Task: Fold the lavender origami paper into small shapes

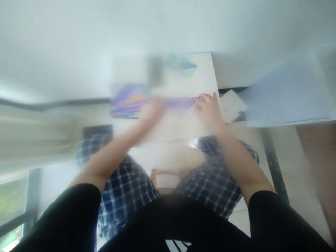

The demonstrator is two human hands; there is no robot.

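A flat purple strip that looks like folded paper (181, 102) lies across the white table (173, 122) between my two hands. My right hand (208, 109) is at its right end, thumb and forefinger closed on the strip and the other fingers partly raised. At the left end is my left hand (153, 108), smeared by motion so its fingers cannot be made out. Just left of that hand lies a purple packet or booklet (127, 99) with orange and multicoloured print. Farther back on the table is a pale teal and blue folded paper shape (185, 65).
A blurred dark grey object (155, 71) stands at the back of the table. White wall (162, 28) runs behind it. To the right are a small pale square piece (232, 105) and a large bluish-white panel (288, 94). My knees in checked cloth flank the table's front.
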